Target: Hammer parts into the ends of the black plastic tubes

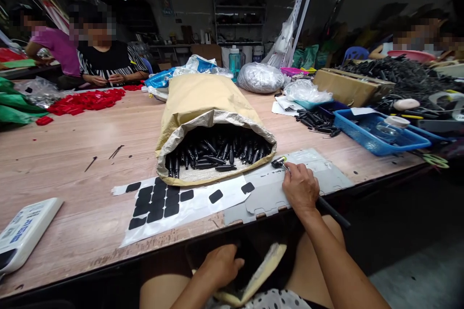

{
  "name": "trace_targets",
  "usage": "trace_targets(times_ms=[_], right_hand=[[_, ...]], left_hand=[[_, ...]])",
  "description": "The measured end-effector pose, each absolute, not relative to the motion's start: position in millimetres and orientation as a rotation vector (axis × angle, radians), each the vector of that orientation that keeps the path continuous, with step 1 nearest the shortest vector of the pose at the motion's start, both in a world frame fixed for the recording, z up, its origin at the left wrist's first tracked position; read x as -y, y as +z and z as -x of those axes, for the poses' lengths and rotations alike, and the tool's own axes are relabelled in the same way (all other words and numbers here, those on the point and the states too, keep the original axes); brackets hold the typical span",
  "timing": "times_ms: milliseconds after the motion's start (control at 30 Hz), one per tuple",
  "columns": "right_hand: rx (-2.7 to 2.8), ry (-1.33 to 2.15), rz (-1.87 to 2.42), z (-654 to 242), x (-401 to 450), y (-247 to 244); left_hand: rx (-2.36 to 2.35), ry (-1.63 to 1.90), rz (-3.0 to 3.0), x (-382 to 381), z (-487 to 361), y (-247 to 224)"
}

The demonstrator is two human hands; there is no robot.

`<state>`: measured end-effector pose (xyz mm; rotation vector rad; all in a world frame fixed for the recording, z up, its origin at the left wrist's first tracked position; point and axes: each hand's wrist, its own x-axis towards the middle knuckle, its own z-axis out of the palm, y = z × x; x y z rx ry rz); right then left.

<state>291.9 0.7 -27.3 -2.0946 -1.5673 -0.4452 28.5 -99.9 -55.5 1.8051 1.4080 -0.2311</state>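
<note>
My right hand [300, 186] is closed around a tool with a thin metal shaft and a long black handle [335, 213]. Beyond the fingertips, a small black and shiny piece [278, 162] lies at the shaft's end on a grey plastic sheet [310, 164]. My left hand [222, 265] is low over my lap, its fingers curled at the mouth of an open bag [268, 268]; what they hold is hidden. A large tan sack [210, 94] lies on the table, its mouth facing me, with many black slender parts [217, 157] inside.
White backing paper [197, 215] with black stickers [155, 203] lies before the sack. A white scale [27, 236] stands left, a blue tray [380, 137] right. Red pieces [87, 101] and black parts [409, 77] are heaped farther off. A co-worker [108, 60] sits across the table.
</note>
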Motion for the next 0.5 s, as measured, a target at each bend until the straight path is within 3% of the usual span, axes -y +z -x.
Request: trace_targets(times_ms=[200, 367, 500], right_hand=[[1.562, -0.435, 2.092, -292, 0, -27], [1.569, -0.424, 2.095, -291, 0, -26], [1.570, -0.428, 2.097, -291, 1, -25]], left_hand=[[-0.797, 0.161, -1.835, 57, -15, 39], [-1.380, 0.844, -2.073, -21, -5, 38], [-1.687, 0.739, -2.326, -58, -4, 15]])
